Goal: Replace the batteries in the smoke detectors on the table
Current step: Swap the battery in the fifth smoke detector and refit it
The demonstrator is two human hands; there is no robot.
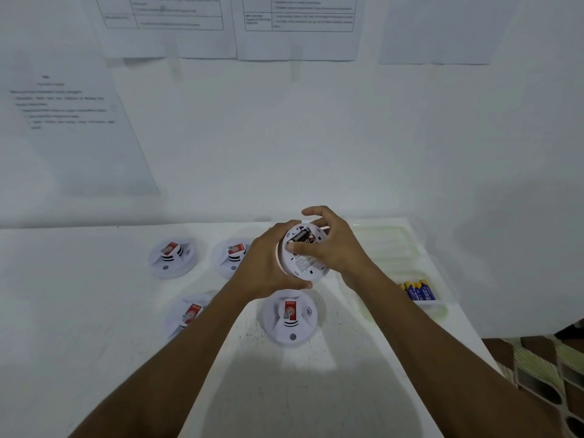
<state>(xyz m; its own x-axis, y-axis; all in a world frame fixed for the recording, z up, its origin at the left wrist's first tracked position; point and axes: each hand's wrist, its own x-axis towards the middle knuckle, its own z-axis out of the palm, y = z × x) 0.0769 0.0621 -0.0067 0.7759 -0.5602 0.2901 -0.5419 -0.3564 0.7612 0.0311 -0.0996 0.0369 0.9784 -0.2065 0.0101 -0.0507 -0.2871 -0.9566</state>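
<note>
My left hand (268, 263) grips a round white smoke detector (303, 263), lifted above the table and tilted so its back faces me. Dark batteries (300, 237) sit in its exposed compartment. My right hand (331, 245) rests on the detector's back, thumb pressed just below the batteries and fingers curled over the top rim. Several other white detectors with red labels lie face up on the table: one far left (172, 257), one behind my left hand (230, 257), one near left (186, 316) and one in front (290, 317).
A pale divided tray (395, 248) stands at the right of the white table (94, 311), with blue and yellow batteries (418, 290) in its near compartment. Printed sheets (79, 128) hang on the white wall behind. A patterned floor (543, 368) shows past the table's right edge.
</note>
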